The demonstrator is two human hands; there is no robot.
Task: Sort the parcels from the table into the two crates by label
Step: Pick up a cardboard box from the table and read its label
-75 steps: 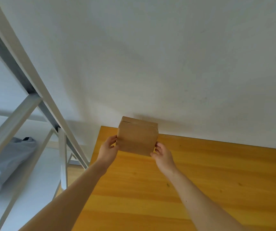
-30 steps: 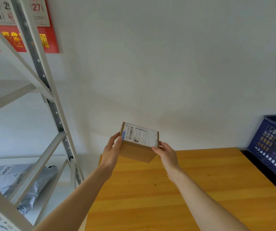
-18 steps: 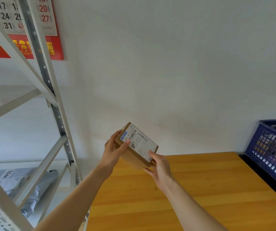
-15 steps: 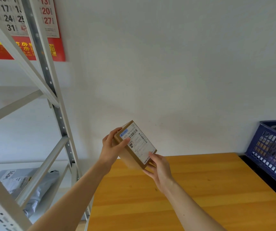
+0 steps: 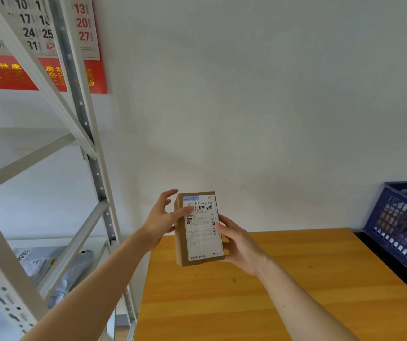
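A: Parcel (image 5: 198, 228) where?
B: Head cam: upright over table (image 5: 246, 303), label facing. Right hand (image 5: 238, 244) grips its 3 o'clock side, left hand (image 5: 159, 223) pinches the 9 o'clock edge.
A: Progress?
B: Uncrated; blue crate (image 5: 404, 230) at 3 o'clock, contents unclear.

two slim bare forearms (image 5: 99, 279), bare left hand (image 5: 159, 223), bare right hand (image 5: 240, 244)
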